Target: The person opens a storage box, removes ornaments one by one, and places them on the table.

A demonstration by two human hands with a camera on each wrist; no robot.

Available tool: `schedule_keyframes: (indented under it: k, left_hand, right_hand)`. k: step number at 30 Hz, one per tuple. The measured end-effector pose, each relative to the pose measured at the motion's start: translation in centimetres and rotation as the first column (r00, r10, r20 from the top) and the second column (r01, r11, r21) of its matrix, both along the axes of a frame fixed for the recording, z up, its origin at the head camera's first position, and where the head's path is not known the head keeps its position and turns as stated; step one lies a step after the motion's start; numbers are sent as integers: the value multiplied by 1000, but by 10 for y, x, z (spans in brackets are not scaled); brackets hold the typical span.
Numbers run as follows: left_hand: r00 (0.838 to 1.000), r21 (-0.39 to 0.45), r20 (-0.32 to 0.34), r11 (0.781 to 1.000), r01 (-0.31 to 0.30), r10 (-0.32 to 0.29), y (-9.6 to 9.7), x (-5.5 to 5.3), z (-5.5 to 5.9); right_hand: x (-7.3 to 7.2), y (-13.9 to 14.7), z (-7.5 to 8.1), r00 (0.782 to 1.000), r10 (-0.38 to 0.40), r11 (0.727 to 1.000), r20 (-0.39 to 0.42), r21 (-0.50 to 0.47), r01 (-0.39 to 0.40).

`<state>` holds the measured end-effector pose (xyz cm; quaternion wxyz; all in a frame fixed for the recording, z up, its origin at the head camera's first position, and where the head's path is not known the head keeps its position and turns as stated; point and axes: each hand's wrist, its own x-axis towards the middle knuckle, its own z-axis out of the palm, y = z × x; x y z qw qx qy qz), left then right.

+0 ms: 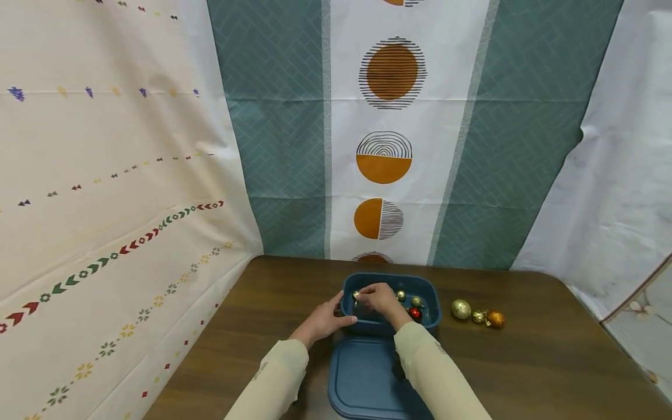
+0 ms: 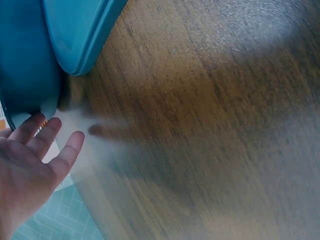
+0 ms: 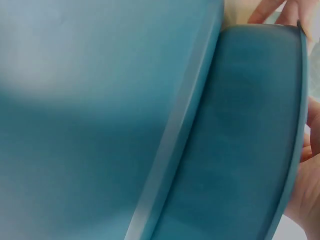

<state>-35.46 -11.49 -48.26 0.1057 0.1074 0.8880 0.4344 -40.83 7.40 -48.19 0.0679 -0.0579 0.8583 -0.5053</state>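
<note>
A blue plastic box [image 1: 388,329] stands on the table with several small Christmas baubles inside, among them a red bauble [image 1: 415,314] and a gold bauble [image 1: 401,295]. My left hand [image 1: 322,321] is at the box's left end, thumb near the front corner. Its fingers look straight and spread beside the box wall in the left wrist view. Reaching over the box, my right hand [image 1: 382,300] pinches a small gold bauble [image 1: 356,296] near the left end. In the right wrist view that hand [image 3: 305,195] is partly hidden behind the box rim.
The blue lid [image 1: 367,373] lies flat in front of the box. Right of the box are a glittery gold bauble [image 1: 461,309], a smaller gold bauble [image 1: 478,317] and an orange bauble [image 1: 495,319]. Patterned cloth [image 1: 283,146] hangs behind the wooden table [image 1: 226,338].
</note>
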Motion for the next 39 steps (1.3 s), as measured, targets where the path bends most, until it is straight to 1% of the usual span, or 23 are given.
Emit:
schedule_keyframes:
  k: [6,8,10,15,20,26,32,35,39]
  left_hand:
    - [1000,17,9,1000,1,-1,1,1,1]
    - [1000,12,3,1000,9,-9,0,1,1]
    - [1000,8,3,1000,4,-4,-1,0,1]
    - [1000,10,7,1000,-12,12,-1,-2,0]
    - [1000,2,-2,1000,-7,7,0,-3,-2]
    - [1000,3,2,1000,-29,29,1,-2,1]
    - [1000,0,7,1000,-26,26,0,-1,-1]
    - [1000,3,7,1000,-23,23,-1,-2,-2]
    - [1000,4,-3,1000,-19,19,-1,-3,0]
  right_hand:
    - [6,13,9,999,-33,999,-4,-36,33]
    - [9,17,12,999,-43,997,-4,-57,42]
    - [11,20,15,999,-53,994,4,-91,53]
    - [19,31,25,998,-66,983,8,-173,66]
    - [25,44,33,996,-90,974,8,-209,90]
    - [30,64,41,991,-135,954,-4,-272,128]
    - [38,92,46,979,-205,940,-16,-283,192]
    - [44,109,50,970,-243,929,-7,-290,231]
    - [52,134,57,960,-281,922,-3,-278,269]
